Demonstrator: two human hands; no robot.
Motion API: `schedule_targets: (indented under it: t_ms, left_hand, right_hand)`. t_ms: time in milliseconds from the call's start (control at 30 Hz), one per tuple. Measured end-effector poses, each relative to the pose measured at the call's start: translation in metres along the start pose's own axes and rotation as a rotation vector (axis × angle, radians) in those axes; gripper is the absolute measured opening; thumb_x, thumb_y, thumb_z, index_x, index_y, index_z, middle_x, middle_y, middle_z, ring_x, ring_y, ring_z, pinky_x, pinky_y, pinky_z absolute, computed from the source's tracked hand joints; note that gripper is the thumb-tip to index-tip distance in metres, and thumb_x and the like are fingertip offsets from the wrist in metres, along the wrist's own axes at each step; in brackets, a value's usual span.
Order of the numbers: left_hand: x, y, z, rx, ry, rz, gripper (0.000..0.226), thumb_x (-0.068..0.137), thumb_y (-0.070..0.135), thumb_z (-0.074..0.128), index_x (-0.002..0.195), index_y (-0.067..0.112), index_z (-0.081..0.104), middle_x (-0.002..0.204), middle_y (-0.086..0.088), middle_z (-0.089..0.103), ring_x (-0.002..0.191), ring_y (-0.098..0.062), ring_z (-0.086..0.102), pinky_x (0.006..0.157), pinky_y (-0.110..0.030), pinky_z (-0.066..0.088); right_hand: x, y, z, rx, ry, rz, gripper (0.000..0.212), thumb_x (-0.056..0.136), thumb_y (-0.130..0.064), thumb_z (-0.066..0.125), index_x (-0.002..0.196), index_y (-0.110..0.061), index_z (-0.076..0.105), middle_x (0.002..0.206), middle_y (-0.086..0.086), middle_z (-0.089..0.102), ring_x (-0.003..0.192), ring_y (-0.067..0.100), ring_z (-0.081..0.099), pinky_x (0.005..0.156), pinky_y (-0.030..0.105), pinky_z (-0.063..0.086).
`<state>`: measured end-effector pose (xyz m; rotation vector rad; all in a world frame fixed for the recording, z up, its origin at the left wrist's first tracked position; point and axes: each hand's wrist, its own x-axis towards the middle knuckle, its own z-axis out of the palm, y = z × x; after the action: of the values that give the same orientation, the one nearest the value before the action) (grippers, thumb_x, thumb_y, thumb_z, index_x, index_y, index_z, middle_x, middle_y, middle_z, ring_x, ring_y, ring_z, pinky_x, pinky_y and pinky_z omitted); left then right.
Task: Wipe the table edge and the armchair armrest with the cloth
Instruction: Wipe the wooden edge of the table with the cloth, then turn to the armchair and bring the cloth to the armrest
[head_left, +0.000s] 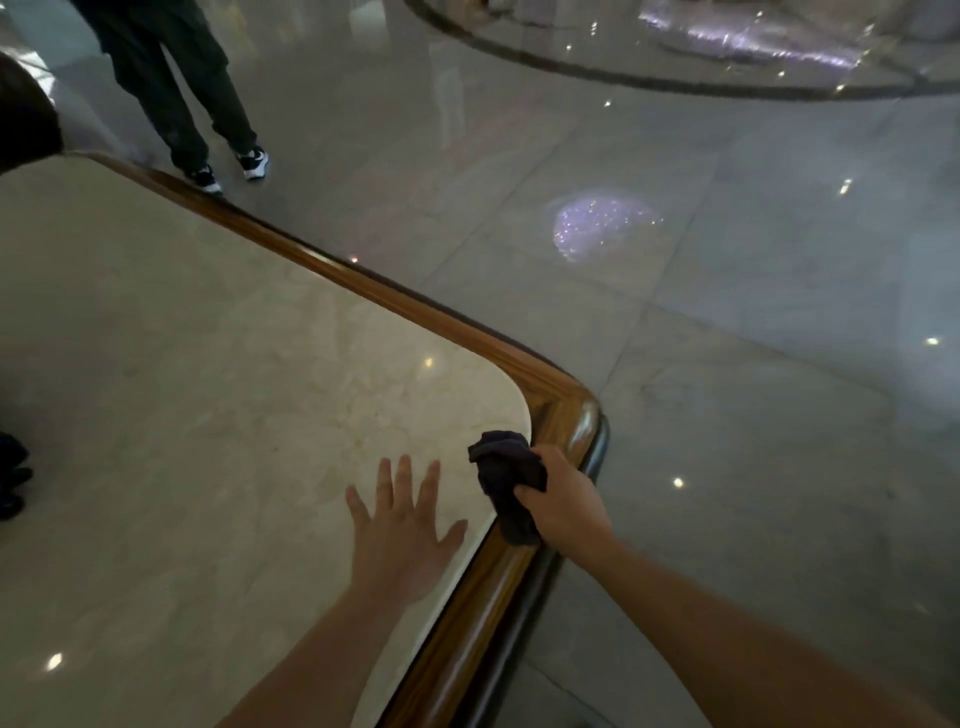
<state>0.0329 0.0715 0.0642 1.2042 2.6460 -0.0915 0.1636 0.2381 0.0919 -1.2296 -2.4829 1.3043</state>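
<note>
A pale marble table (197, 395) has a glossy brown wooden edge (563, 415) that rounds a corner at the right. My right hand (563, 499) is shut on a dark crumpled cloth (506, 480) and presses it on the wooden edge just below that corner. My left hand (402, 525) lies flat on the marble beside it, fingers spread, holding nothing. No armchair armrest is clearly in view.
A polished grey stone floor (727, 312) surrounds the table on the right and behind. A person's legs in dark trousers and sneakers (208, 104) stand at the table's far edge. Dark objects (10, 473) sit at the left border of the table.
</note>
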Motion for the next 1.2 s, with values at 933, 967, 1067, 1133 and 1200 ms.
schedule_targets:
  t_ms: [933, 967, 1067, 1133, 1200]
  left_hand:
    - [-0.132, 0.305, -0.157, 0.13, -0.027, 0.773, 0.088, 0.081, 0.078, 0.009, 0.153, 0.03, -0.005, 0.164, -0.011, -0.002, 0.148, -0.033, -0.009, 0.115, -0.063, 0.004]
    - [-0.138, 0.325, -0.159, 0.124, -0.027, 0.807, 0.089, 0.079, 0.079, 0.006, 0.153, 0.03, -0.006, 0.164, -0.01, -0.004, 0.148, -0.033, -0.011, 0.115, -0.063, 0.004]
    - [-0.158, 0.384, -0.163, 0.112, -0.019, 0.912, 0.09, 0.076, 0.078, 0.0, 0.152, 0.031, -0.007, 0.164, -0.01, -0.008, 0.148, -0.031, -0.016, 0.114, -0.063, 0.001]
    - [-0.17, 0.422, -0.162, 0.121, -0.026, 0.967, 0.088, 0.078, 0.077, 0.001, 0.151, 0.031, -0.009, 0.164, -0.01, -0.009, 0.147, -0.03, -0.019, 0.115, -0.062, -0.001]
    - [-0.18, 0.46, -0.16, 0.138, -0.036, 0.988, 0.086, 0.08, 0.076, 0.004, 0.152, 0.031, -0.008, 0.164, -0.009, -0.008, 0.147, -0.03, -0.018, 0.115, -0.063, 0.001]
  right_hand:
    - [-0.353, 0.076, -0.261, 0.252, 0.834, 0.474, 0.032, 0.083, -0.016, 0.069, 0.109, -0.031, 0.057, 0.087, -0.011, 0.064, 0.074, 0.004, 0.061, 0.061, 0.019, 0.046]
    - [-0.367, 0.086, -0.271, 0.264, 0.874, 0.493, 0.032, 0.084, -0.017, 0.069, 0.108, -0.032, 0.055, 0.084, -0.013, 0.064, 0.072, 0.004, 0.062, 0.059, 0.018, 0.047]
    - [-0.402, 0.12, -0.302, 0.309, 0.953, 0.574, 0.037, 0.082, -0.018, 0.071, 0.11, -0.033, 0.053, 0.09, -0.012, 0.065, 0.079, 0.004, 0.062, 0.066, 0.025, 0.05]
    - [-0.422, 0.146, -0.322, 0.332, 0.984, 0.614, 0.038, 0.081, -0.018, 0.072, 0.111, -0.032, 0.054, 0.092, -0.012, 0.064, 0.083, 0.007, 0.062, 0.067, 0.025, 0.047]
    - [-0.44, 0.172, -0.342, 0.356, 1.018, 0.635, 0.038, 0.08, -0.019, 0.072, 0.111, -0.033, 0.054, 0.09, -0.014, 0.065, 0.082, 0.004, 0.061, 0.062, 0.02, 0.044]
